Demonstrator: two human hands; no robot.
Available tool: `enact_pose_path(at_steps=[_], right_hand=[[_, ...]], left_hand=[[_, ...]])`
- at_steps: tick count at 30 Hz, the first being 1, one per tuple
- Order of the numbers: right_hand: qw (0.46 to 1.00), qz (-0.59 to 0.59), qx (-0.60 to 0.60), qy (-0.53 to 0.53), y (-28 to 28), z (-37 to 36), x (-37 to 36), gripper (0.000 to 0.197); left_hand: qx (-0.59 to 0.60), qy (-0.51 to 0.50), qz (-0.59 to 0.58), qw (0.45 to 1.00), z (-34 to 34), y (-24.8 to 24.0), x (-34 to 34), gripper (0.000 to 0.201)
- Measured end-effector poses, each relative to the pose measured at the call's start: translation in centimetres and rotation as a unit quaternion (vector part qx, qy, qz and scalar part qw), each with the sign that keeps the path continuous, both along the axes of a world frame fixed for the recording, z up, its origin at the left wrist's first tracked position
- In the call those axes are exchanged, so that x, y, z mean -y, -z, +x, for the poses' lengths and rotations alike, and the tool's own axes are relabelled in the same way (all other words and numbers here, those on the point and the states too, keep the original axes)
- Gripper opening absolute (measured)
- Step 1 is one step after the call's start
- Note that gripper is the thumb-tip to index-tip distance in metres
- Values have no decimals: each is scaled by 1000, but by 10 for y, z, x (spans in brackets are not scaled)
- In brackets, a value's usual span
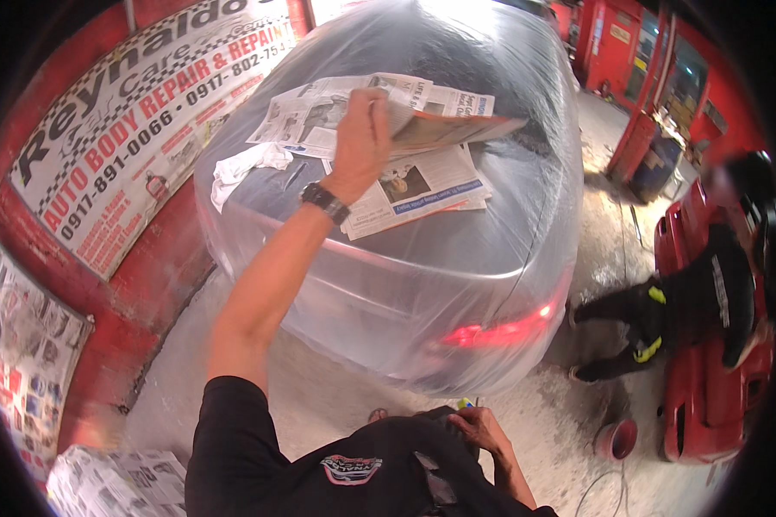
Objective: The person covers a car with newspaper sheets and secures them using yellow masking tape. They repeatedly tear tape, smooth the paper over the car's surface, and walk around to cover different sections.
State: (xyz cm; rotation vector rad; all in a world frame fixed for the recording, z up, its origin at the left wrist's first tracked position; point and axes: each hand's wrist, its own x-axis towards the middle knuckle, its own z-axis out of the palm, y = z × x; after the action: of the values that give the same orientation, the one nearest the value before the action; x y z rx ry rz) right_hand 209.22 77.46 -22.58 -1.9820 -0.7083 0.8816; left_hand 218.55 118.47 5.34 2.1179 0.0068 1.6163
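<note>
My left hand point(364, 145), a dark watch on its wrist, is closed on the edge of a folded newspaper point(457, 129), raised at a tilt over the car. Beneath it, more newspaper sheets point(414, 189) lie spread on the trunk lid of a car point(336, 267) wrapped in clear plastic film. A crumpled white cloth point(248, 171) rests on the film to the left of the papers. At my waist my right hand point(488, 433) is closed against the dark cloth of my shirt; what its fingers grip is hidden. A small yellow-green thing point(466, 402) shows beside it.
A red wall with a large printed banner point(155, 112) runs along the left. Newspaper covers something point(116, 478) at the lower left. To the right, a person in black point(698, 293) bends over a red car bumper point(707, 414), near a red bucket point(616, 439).
</note>
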Motion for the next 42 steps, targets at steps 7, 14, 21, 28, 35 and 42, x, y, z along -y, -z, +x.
enact_pose_path(at_steps=[7, 14, 21, 28, 35, 42], right_hand=[[786, 527, 324, -17, -172, 70, 13, 32], [797, 405, 244, -376, -173, 81, -58, 52], [657, 206, 53, -723, -107, -58, -99, 21], [513, 244, -64, -821, -134, -149, -80, 13], [628, 150, -216, -733, -137, -215, -18, 12], [658, 363, -12, -659, -70, -350, 54, 13]], left_hand=[[-181, 223, 10, 958, -96, 61, 132, 18], [-344, 88, -292, 888, -223, 166, 268, 13], [-150, -346, -312, 872, -349, 181, 390, 21], [-87, -515, -528, 670, -436, 168, 576, 31], [299, -414, -547, 664, -476, 210, 744, 22], [456, -573, -424, 532, -518, 229, 818, 16]])
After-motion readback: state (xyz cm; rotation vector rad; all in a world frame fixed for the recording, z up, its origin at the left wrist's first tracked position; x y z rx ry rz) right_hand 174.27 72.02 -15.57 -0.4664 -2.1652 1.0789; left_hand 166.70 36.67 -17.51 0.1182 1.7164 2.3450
